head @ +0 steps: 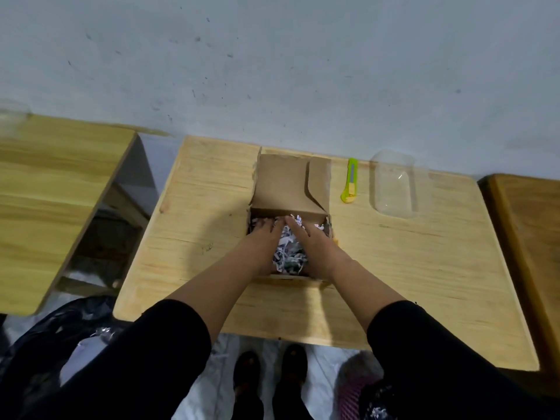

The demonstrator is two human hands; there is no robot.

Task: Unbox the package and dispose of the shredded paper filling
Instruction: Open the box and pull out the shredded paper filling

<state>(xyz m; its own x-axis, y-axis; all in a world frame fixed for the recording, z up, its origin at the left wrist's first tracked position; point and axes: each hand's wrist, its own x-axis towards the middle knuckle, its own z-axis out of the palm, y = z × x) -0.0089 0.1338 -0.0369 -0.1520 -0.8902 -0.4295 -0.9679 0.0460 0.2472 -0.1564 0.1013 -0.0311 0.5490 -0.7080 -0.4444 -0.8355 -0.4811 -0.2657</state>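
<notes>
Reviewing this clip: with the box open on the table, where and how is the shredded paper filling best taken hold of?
Scoop the loose shredded paper as a clump from above, through the cardboard box's open top, palms closing in from its two sides. It is a soft heap with no firm part, so one pinch would probably shed strips. The left hand and right hand already flank it, fingers lying fairly straight on the paper.

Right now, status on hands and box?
Left hand and right hand both in open cardboard box, fingers gathering shredded paper. Filling not yet out. Nothing in the way.
</notes>
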